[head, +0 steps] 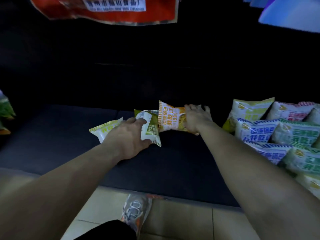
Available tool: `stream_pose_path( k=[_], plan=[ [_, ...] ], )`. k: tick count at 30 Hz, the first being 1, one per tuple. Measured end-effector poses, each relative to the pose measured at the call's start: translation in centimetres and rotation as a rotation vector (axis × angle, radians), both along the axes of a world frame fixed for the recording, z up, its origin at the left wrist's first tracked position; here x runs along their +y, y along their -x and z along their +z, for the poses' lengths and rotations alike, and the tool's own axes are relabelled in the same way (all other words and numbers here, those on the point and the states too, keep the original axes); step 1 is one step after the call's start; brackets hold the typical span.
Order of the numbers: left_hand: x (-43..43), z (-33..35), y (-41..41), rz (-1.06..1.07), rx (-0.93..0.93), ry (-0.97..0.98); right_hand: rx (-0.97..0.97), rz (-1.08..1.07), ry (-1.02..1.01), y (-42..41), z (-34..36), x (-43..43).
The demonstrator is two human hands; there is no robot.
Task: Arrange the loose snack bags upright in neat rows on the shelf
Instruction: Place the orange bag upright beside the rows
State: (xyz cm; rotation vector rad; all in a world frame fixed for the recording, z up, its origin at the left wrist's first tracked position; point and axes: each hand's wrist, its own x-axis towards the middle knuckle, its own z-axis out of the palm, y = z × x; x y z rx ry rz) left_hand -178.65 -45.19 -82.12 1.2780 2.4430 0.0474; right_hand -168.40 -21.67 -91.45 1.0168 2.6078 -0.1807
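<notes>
Both my arms reach deep into a dark low shelf (pixel 69 135). My left hand (pixel 129 137) grips a green and white snack bag (pixel 150 129) by its edge, tilted. Under that hand lies a yellow-green and white bag (pixel 105 128), flat on the shelf. My right hand (pixel 196 117) is closed on an orange and white snack bag (pixel 168 116), which lies on its side beside the green one. Several similar bags, blue (pixel 254 130), green (pixel 299 134) and pink (pixel 290 111), stand stacked in rows at the right of the shelf.
A red packet (pixel 112 11) hangs from above at the top. A blue-white package (pixel 290 16) shows at top right. Green bags (pixel 5 110) sit at the far left edge. Below the shelf front is tiled floor (pixel 181 220) with my shoe (pixel 135 210).
</notes>
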Motion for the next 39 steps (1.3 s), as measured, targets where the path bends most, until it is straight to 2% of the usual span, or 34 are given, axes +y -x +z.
stream_pose_path(
  k=[4,9,12,15,19,25,32,35,39],
  plan=[
    [-0.5,0.0,-0.2,0.032,-0.02,-0.004,-0.082,0.021,-0.088,-0.5,-1.2,-0.3],
    [-1.1,0.4,-0.6,0.025,-0.013,0.013,0.036,-0.058,0.09,-2.3,-0.8,-1.6],
    [-0.6,1.0,-0.9,0.014,-0.018,-0.007,0.05,-0.038,0.028,-4.0,0.2,-3.0],
    [0.1,2.5,-1.9,0.002,-0.035,-0.064,0.073,-0.029,-0.015,-6.5,2.7,-3.8],
    [0.6,5.4,-4.3,-0.022,-0.052,-0.154,0.199,-0.034,0.056,-11.5,9.1,-4.8],
    [1.0,8.9,-10.6,-0.052,-0.246,-0.31,0.342,-0.04,0.122,-21.3,17.1,-7.4],
    [2.6,9.6,-18.8,-0.202,-0.538,-0.435,0.533,-0.168,0.25,-30.9,17.3,-9.4],
    [4.0,9.5,-20.8,-0.205,-0.539,-0.46,0.53,-0.194,0.273,-32.9,17.0,-8.8],
    [6.6,7.7,-23.0,-0.22,-0.423,-0.397,0.413,-0.238,0.102,-36.5,15.9,-5.9]
  ],
)
